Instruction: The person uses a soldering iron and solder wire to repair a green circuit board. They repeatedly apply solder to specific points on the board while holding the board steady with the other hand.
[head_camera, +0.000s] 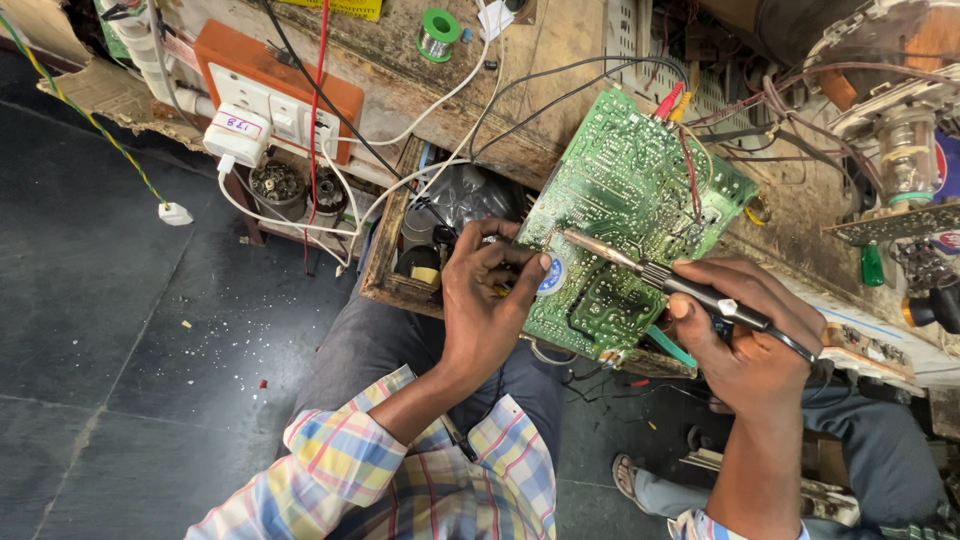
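Observation:
A green circuit board stands tilted against the edge of a worn wooden workbench, solder side facing me. My left hand grips the board's lower left edge, thumb pressed near a small round blue-and-white part. My right hand holds a black-handled soldering iron, its metal tip resting on the board near the middle. Red and black wires run from the board's top corner.
An orange switchboard with a white plug adapter hangs at the bench's left. A green solder spool lies on top. An open drawer holds dark parts. Electronic assemblies crowd the right. Dark floor lies left; a sandalled foot below.

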